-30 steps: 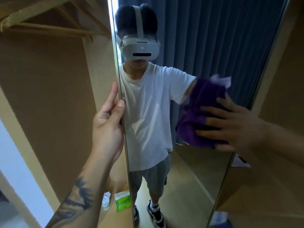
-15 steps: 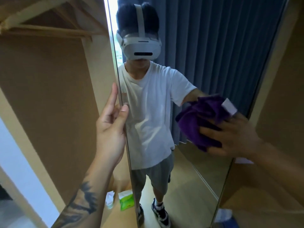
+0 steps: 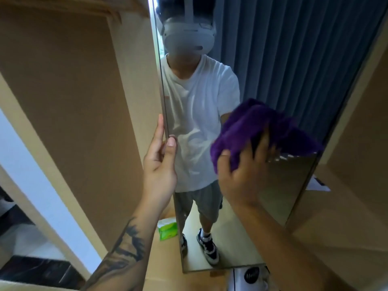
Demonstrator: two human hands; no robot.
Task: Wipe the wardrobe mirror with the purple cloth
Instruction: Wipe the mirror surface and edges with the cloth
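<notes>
- A tall, narrow wardrobe mirror (image 3: 247, 217) with a thin metallic frame is seen standing upright on an open door, its glass smooth and glossy.
- A purple cloth (image 3: 258, 131), plush and bunched into soft folds, is pressed against the glass at mid-height, near the mirror's right edge.
- The cloth is gripped by the right hand (image 3: 241, 175): the thumb is hooked round the lower left fold and the fingers (image 3: 263, 143) are spread over the fabric, partly blurred.
- The mirror's left edge is pinched by the left hand (image 3: 160, 171); the thumb lies on the glass and the straight fingers, held together, are laid behind the edge.
- Flat, matte, tan wardrobe panels (image 3: 69, 101) are seen to the left of the mirror.
- Pleated blue-grey curtains (image 3: 294, 59) are reflected in the glass.
- A glossy green packet (image 3: 167, 231) lies on the wardrobe floor, just beside the mirror's lower left edge.
</notes>
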